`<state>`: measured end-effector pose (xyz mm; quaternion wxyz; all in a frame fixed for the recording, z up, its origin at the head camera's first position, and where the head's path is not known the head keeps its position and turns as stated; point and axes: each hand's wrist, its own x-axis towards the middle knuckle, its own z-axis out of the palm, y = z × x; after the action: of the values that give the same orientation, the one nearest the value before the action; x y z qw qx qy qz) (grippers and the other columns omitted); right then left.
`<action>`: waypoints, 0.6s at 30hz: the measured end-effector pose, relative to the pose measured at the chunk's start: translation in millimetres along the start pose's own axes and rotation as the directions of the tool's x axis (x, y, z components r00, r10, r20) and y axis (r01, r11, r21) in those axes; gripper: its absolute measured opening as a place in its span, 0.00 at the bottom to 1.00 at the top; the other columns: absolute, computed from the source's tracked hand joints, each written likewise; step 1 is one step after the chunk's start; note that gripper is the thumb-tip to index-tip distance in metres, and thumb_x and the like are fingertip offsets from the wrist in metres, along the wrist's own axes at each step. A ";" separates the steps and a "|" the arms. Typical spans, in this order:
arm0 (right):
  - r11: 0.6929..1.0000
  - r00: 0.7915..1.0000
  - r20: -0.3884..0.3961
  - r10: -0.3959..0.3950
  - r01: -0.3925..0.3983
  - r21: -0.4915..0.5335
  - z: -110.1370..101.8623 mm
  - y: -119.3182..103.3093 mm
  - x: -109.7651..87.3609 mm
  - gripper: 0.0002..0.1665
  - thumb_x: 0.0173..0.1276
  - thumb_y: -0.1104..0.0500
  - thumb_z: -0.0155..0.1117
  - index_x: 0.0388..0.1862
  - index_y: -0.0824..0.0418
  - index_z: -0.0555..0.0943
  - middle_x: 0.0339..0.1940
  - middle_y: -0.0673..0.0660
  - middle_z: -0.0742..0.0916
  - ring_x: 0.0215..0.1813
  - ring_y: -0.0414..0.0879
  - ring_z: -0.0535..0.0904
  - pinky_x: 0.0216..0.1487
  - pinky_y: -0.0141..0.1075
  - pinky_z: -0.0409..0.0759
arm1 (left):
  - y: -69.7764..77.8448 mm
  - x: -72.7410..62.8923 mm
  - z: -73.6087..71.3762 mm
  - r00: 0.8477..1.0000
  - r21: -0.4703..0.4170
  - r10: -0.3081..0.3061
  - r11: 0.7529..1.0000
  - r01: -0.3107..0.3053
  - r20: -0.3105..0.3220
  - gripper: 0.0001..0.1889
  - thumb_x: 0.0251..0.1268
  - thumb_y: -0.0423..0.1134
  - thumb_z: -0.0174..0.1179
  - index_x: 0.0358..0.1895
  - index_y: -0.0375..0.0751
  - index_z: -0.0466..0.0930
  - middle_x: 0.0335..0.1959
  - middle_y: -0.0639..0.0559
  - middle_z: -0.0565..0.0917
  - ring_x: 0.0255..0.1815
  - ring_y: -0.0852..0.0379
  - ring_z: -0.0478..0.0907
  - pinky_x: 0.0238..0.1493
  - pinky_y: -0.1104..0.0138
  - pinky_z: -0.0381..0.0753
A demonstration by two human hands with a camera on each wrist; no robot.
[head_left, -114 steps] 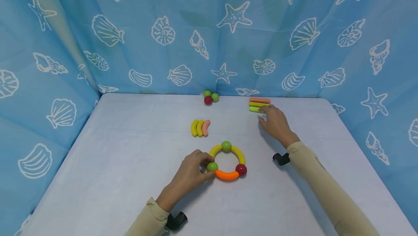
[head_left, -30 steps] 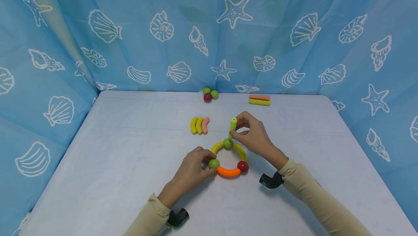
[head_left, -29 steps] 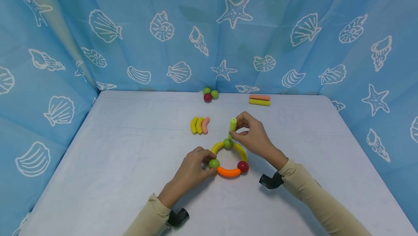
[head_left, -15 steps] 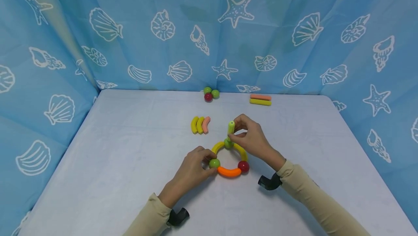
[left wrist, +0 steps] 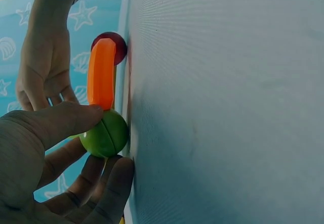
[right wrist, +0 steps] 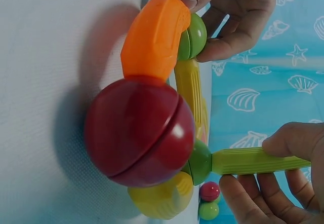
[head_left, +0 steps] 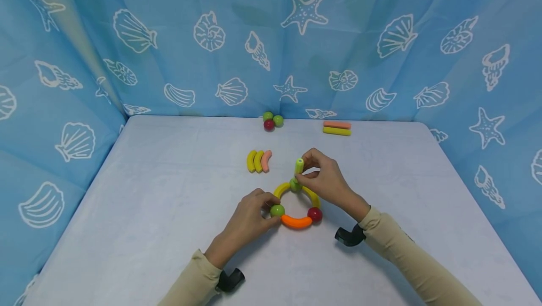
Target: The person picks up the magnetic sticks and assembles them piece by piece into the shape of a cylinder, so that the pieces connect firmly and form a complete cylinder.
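A ring of balls and curved rods lies on the table: two yellow curved rods (head_left: pixel 312 196), an orange curved rod (head_left: pixel 296 222), a red ball (head_left: pixel 314 214) and two green balls. My left hand (head_left: pixel 247 216) holds the near-left green ball (left wrist: pixel 105 134) between thumb and fingers, beside the orange rod's end. With thumb and fingertips, my right hand (head_left: pixel 328 181) pinches a light green straight rod (right wrist: pixel 248 160). That rod stands upright, its lower end against the ring's far green ball (right wrist: pixel 201 162). The red ball looms large in the right wrist view.
Behind the ring lie two yellow curved rods (head_left: pixel 255 161) and a pink one (head_left: pixel 266 161), side by side. Two green balls (head_left: pixel 278 120) and a red ball (head_left: pixel 268 124) cluster at the back edge. An orange-pink straight rod (head_left: pixel 337 124) and a yellow one (head_left: pixel 337 131) lie at back right.
My right hand has taken the light green rod from the back-right row, brought it to the ring and lowered it onto the far green ball. My left hand has kept its hold.
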<state>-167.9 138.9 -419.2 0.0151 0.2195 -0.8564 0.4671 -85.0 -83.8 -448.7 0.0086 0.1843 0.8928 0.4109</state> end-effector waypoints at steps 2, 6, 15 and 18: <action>1.000 1.000 0.001 0.000 0.000 0.001 0.1 0.1 -0.5 0.18 0.60 0.67 0.74 0.44 0.56 0.75 0.40 0.51 0.84 0.45 0.46 0.84 0.42 0.36 0.85 | -0.3 0.2 0.2 1.000 -0.002 -0.002 1.000 0.002 0.002 0.15 0.54 0.36 0.75 0.45 0.42 0.85 0.37 0.54 0.78 0.39 0.57 0.81 0.43 0.66 0.81; 1.000 1.000 -0.001 0.007 -0.007 0.003 0.5 0.7 -0.7 0.18 0.60 0.67 0.74 0.43 0.56 0.75 0.40 0.51 0.84 0.45 0.46 0.84 0.42 0.36 0.85 | -1.1 0.9 0.1 1.000 0.002 -0.002 1.000 0.002 0.007 0.15 0.54 0.36 0.75 0.45 0.42 0.85 0.37 0.54 0.78 0.39 0.58 0.81 0.43 0.66 0.81; 1.000 1.000 -0.002 0.007 -0.007 0.018 1.0 2.4 -1.9 0.18 0.60 0.67 0.73 0.44 0.57 0.75 0.39 0.52 0.84 0.45 0.46 0.84 0.42 0.36 0.85 | -2.2 1.8 0.2 1.000 0.004 0.000 1.000 0.000 0.013 0.15 0.54 0.36 0.75 0.45 0.43 0.85 0.37 0.55 0.78 0.39 0.58 0.80 0.43 0.67 0.81; 1.000 1.000 -0.002 0.010 -0.010 0.029 0.5 -2.3 -3.3 0.17 0.60 0.68 0.73 0.44 0.58 0.75 0.39 0.54 0.84 0.45 0.48 0.84 0.43 0.38 0.86 | -1.4 1.5 0.0 1.000 -0.001 -0.003 1.000 0.003 0.015 0.15 0.54 0.36 0.75 0.45 0.42 0.85 0.37 0.55 0.78 0.40 0.58 0.80 0.43 0.66 0.81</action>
<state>-163.9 138.7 -418.4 0.0105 0.2147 -0.8506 0.4799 -86.9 -84.1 -449.5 0.0159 0.1863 0.8927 0.4101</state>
